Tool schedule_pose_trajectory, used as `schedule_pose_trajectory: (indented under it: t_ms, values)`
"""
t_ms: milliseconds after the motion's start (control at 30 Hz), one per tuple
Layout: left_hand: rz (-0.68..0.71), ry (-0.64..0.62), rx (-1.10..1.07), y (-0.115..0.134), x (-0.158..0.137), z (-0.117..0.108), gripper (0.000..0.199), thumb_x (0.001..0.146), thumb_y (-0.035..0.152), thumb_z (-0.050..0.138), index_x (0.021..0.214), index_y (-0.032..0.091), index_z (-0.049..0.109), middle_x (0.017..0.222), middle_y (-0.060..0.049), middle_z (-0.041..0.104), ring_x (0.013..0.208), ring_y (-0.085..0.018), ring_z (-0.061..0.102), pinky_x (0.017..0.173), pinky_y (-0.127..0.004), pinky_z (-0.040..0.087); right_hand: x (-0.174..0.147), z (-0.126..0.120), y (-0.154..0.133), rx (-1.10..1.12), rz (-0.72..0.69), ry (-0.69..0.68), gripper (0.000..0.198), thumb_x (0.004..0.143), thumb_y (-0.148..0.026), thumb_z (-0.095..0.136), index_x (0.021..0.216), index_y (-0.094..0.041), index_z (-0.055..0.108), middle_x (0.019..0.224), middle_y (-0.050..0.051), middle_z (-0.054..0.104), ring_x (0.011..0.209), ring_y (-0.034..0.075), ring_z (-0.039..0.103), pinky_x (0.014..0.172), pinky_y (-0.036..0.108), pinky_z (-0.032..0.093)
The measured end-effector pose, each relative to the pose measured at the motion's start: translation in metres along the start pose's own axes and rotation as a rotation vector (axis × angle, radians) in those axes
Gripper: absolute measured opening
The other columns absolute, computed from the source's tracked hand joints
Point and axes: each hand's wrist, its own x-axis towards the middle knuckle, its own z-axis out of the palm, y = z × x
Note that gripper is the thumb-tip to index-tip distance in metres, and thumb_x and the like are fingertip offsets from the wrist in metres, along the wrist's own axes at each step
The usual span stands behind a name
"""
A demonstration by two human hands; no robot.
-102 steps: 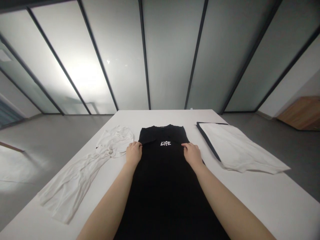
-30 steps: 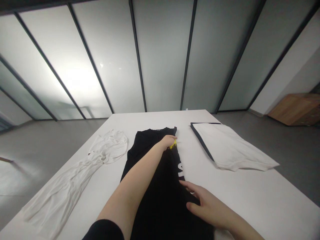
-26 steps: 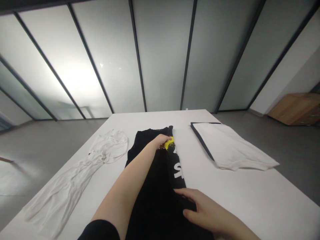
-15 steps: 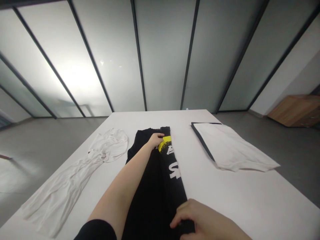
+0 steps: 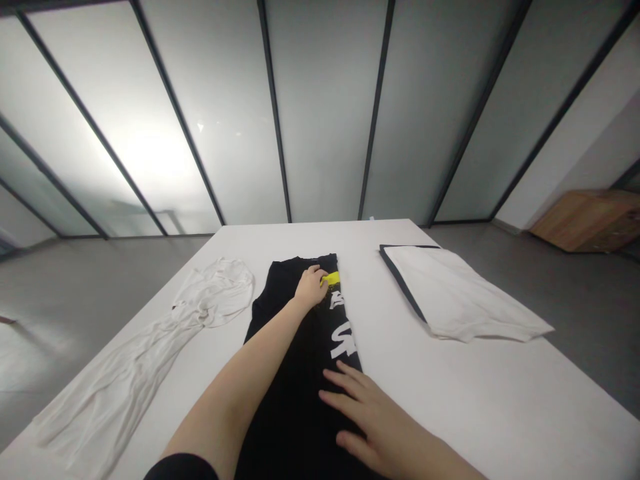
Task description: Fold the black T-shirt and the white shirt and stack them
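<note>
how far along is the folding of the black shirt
Done: the right side of the black shirt is folded over onto the middle, printed white letters and a yellow patch facing up. In hand: the left hand presses near the collar and the right hand lies flat lower down. Left: the shirt's left side lies unfolded, and it remains full length. A crumpled white garment lies beside it.

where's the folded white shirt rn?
Head view: folded white shirt lies on the table's right side atop a dark board, right of the black shirt.
</note>
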Motion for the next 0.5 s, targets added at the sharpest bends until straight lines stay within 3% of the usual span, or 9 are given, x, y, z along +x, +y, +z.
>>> schedule_pose_trajectory:
  t_ms: [100,267,400,500]
  values:
    - [0.009,-0.035,0.072,0.005,-0.012,0.009,0.033,0.102,0.033,0.055,0.126,0.019,0.073,0.153,-0.015,0.057,0.139,-0.032,0.055,0.119,-0.048,0.043,0.0,-0.002,-0.002,-0.045,0.05,-0.164,0.081,0.09,-0.034,0.079,0.161,-0.044,0.043,0.177,0.004,0.017,0.163,0.042,0.004,0.129,0.069,0.011]
    - [-0.051,-0.106,0.227,0.008,-0.027,0.018,0.047,0.105,0.045,0.046,0.144,0.022,0.061,0.163,-0.014,0.048,0.149,-0.033,0.044,0.123,-0.049,0.034,-0.001,-0.015,-0.013,-0.031,0.037,-0.256,0.077,0.083,-0.034,0.086,0.151,-0.05,0.055,0.178,0.001,0.01,0.162,0.042,-0.001,0.128,0.07,0.006]
    - [-0.197,-0.067,0.162,0.008,-0.013,0.014,0.048,0.102,0.042,0.05,0.145,0.023,0.06,0.152,-0.017,0.058,0.138,-0.036,0.054,0.115,-0.052,0.041,-0.001,-0.016,-0.015,-0.04,-0.051,-0.246,0.058,0.088,-0.03,0.081,0.142,-0.047,0.067,0.176,0.003,0.025,0.163,0.039,0.011,0.129,0.067,0.005]
    - [-0.236,-0.072,0.121,0.006,0.013,0.009,0.052,0.098,0.037,0.056,0.148,0.021,0.059,0.141,-0.018,0.066,0.132,-0.036,0.059,0.112,-0.05,0.044,0.001,-0.006,-0.014,-0.082,-0.11,-0.159,0.04,0.096,-0.027,0.07,0.133,-0.042,0.074,0.16,0.007,0.05,0.155,0.032,0.037,0.13,0.061,0.012]
